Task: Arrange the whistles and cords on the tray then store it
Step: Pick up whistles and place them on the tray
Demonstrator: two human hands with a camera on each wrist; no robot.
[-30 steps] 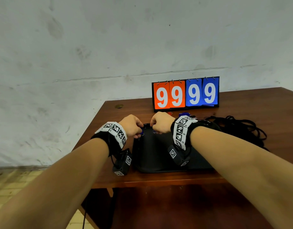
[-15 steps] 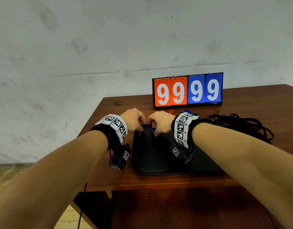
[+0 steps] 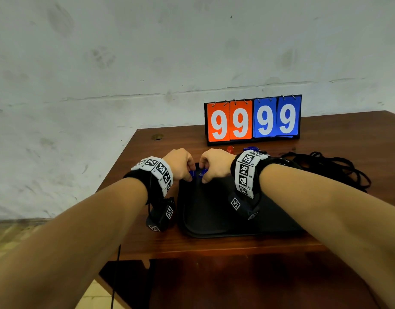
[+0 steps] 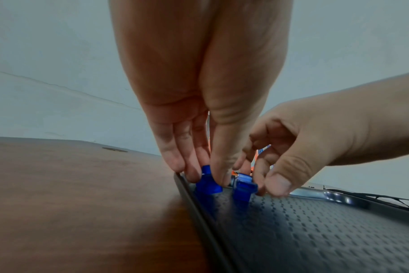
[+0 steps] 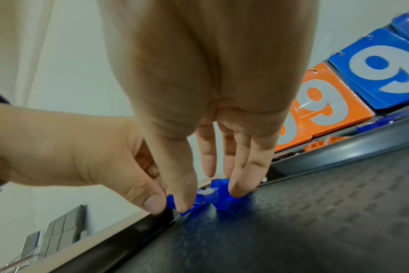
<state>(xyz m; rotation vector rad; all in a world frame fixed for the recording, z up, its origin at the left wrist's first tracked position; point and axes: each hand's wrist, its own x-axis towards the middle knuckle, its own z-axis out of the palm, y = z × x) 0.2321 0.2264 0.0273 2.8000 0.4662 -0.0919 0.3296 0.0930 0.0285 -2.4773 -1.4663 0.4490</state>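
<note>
Two blue whistles sit side by side in the far left corner of the black tray [image 3: 205, 235]. My left hand [image 3: 187, 175] pinches the left whistle [image 4: 208, 186] between thumb and fingers. Beside it, my right hand [image 3: 205, 177] pinches the right whistle [image 5: 224, 195]. In the left wrist view both whistles touch the tray's textured floor [image 4: 315, 230]. A tangle of black cords [image 3: 326, 168] lies on the table to the right of the tray. Behind the tray lie a red whistle [image 3: 230, 149] and another blue whistle [image 3: 251, 149], partly hidden by my right wrist.
A flip scoreboard [image 3: 252, 119] showing 99 99 stands at the back of the wooden table [image 3: 147, 157], against a white wall. The table's left edge and front edge are close to the tray.
Both hands stay at the tray's far left corner and have drawn a little closer together. The blue whistles show more plainly between the fingers.
</note>
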